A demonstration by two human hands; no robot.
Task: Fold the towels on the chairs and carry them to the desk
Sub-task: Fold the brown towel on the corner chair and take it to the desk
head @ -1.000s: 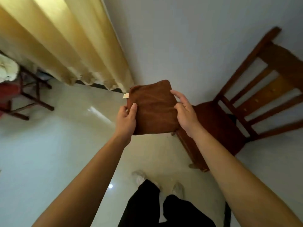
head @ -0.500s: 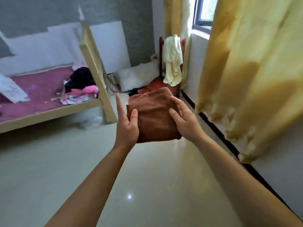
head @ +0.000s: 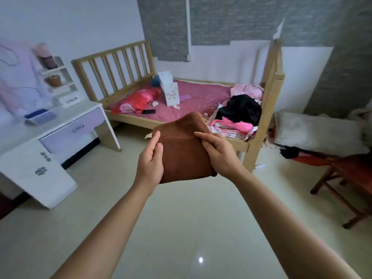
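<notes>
You hold the brown towel (head: 184, 152) in the air in front of you, above the pale tiled floor (head: 181, 228), between both hands; it is folded into a thick, roughly rectangular pad, and its long axis runs away from you toward the wooden bed (head: 128, 59), with the far end raised and leaning a little to your right; the near short edge sits lowest, closest to your wrists; a small pale tag (head: 148, 135) pokes out at the far left corner. Your left hand (head: 150, 160) grips the left long edge, thumb and a straight forefinger lying on the upper face while the other fingers are hidden under the cloth; your right hand (head: 219, 154) is clamped on the right long edge, thumb laid across the top and fingers curled round the side; so both hands are closed on the towel, one on each side, well apart with the cloth between them. The white desk (head: 66, 117) with its lilac drawer stands off to your left, well apart from the towel; a dark wooden chair (head: 352, 178) stands at your right, also well apart from it.
</notes>
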